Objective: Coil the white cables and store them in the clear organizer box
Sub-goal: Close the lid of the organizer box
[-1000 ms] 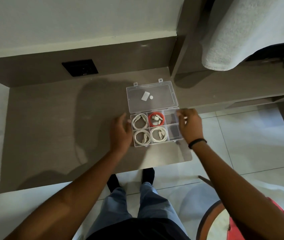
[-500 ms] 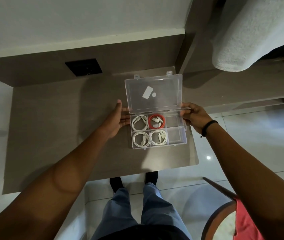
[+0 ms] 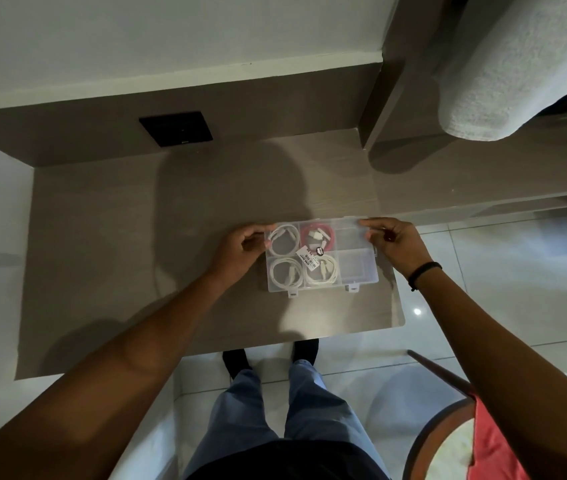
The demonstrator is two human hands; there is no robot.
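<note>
Lid now folded down over organizer box [image 3: 321, 258]; left hand [image 3: 240, 249], right hand [image 3: 396, 245] pinch far corners; desk [image 3: 136, 254] beneath.

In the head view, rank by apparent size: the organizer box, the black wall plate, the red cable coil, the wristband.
1. clear organizer box
2. black wall plate, which is farther from the camera, so its true size is unsure
3. red cable coil
4. black wristband, a thin strip, smallest

White cables [image 3: 285, 270], red cable [image 3: 318, 234], clear box [image 3: 358, 268]
</note>
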